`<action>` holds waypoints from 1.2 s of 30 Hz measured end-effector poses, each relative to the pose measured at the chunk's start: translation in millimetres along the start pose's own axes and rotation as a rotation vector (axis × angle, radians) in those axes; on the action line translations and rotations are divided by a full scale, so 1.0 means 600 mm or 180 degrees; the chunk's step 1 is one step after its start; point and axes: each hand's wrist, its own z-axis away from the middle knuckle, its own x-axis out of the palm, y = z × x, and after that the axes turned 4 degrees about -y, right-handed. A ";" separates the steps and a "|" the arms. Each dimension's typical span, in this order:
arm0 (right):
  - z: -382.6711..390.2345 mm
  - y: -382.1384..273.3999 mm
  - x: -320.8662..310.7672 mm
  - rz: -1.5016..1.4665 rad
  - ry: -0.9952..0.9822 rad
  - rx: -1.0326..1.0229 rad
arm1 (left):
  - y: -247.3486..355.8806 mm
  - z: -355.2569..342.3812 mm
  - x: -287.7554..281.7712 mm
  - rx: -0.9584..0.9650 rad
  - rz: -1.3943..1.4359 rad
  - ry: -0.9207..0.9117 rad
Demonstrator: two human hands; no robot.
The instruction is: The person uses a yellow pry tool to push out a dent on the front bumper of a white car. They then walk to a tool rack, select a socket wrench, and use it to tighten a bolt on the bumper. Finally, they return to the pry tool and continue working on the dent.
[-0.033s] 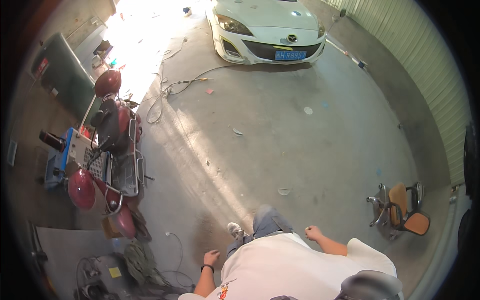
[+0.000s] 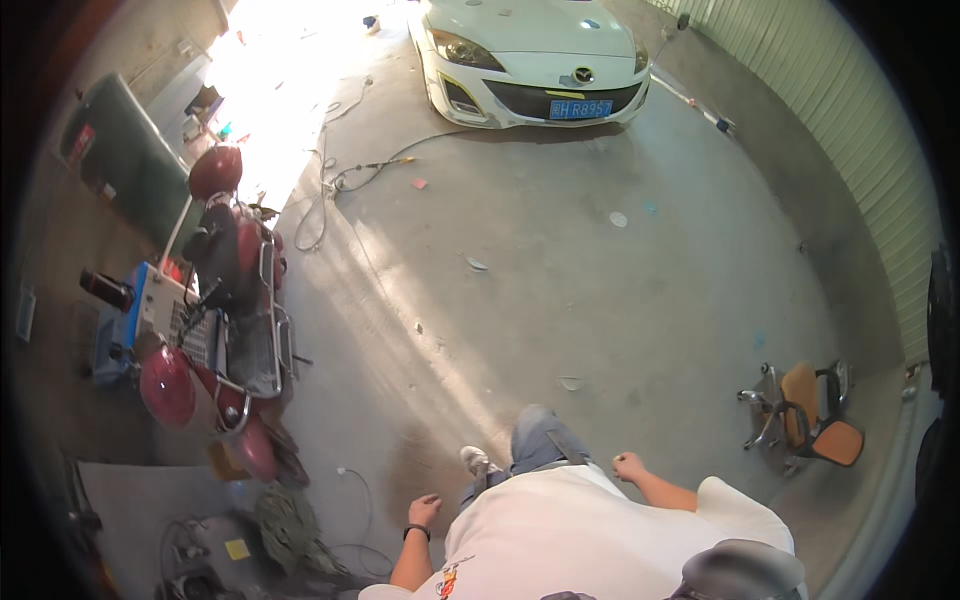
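My left hand [image 2: 425, 510], with a dark band at the wrist, hangs beside my left thigh. Its fingers are loosely curled, and nothing shows in them. On the other side, my right hand [image 2: 628, 466] is closed in a loose fist next to my hip, again with no object visible. Both hands are apart from everything around them, over the grey concrete floor [image 2: 500, 330]. Below them, one light shoe [image 2: 474, 459] and a bent knee in grey-blue trousers [image 2: 545, 435] show under my white shirt.
A white car [image 2: 540, 55] faces me at the far end. Cables and a hose [image 2: 325, 190] lie left of it. A red scooter [image 2: 250, 300] stands at left, with dark equipment [image 2: 225, 550] nearer. An orange swivel chair [image 2: 815, 420] lies tipped at right.
Hardly anything differs. The view has shifted very slightly, and my left hand sits a touch higher in it; both hands stay curled.
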 end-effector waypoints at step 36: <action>-0.478 -0.722 -0.348 0.1020 -0.0614 -0.0470 | 0.772 -0.624 -0.087 -0.1019 -0.0484 -0.0036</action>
